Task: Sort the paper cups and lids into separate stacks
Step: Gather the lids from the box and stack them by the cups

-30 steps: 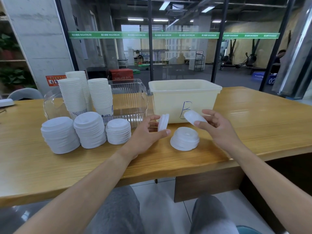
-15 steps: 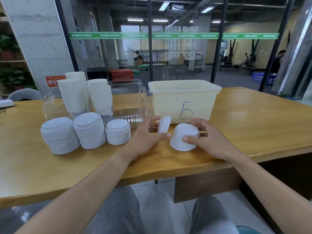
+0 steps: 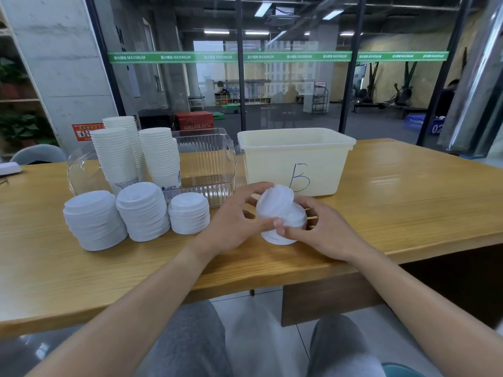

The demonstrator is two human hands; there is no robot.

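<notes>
1. In the head view, my left hand (image 3: 231, 221) held a few white lids (image 3: 276, 204) tilted over the small lid stack (image 3: 283, 227) on the near part of the wooden table (image 3: 408, 191), thumb and fingers curled round their edge.
2. My right hand (image 3: 324, 232) gripped that small stack from the right, fingers curved round its far side and thumb pressed on its near side.
3. To the left stood three taller lid piles (image 3: 141, 213) in a row, just beside each other.
4. Behind them rose the stacked paper cups (image 3: 136, 156), in front of a clear ribbed box (image 3: 206, 161).
5. A cream tub marked "B" (image 3: 296, 161) sat just beyond my hands.
</notes>
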